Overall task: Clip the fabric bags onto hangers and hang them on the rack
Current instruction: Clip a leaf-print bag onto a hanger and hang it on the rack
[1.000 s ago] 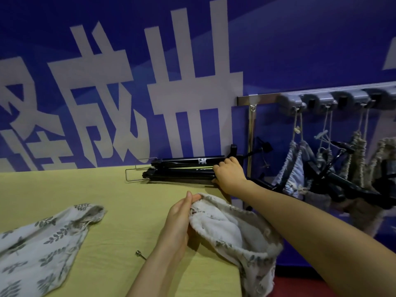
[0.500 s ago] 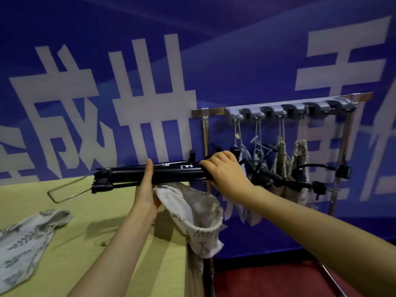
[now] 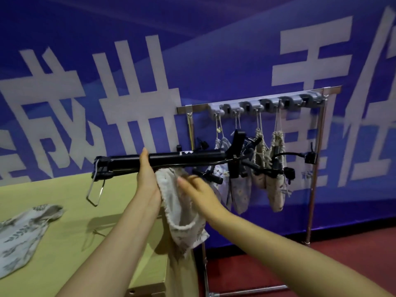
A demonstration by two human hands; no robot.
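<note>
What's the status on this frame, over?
Left hand grips black hanger and fabric bag. Right hand blurred, at the bag's mouth. Bag not visibly clipped. Rack path unobstructed.

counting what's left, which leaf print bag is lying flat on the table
The leaf-print bag at the table's left edge; the others hang from the rack or hands.

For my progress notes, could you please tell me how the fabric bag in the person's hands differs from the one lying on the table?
The held bag hangs off the table edge under the black hanger, while the table bag lies flat and untouched. The left hand and right hand touch the held bag; its mouth gapes, showing pale lining, while the table bag shows its printed outside. Both share a leaf print.
</note>
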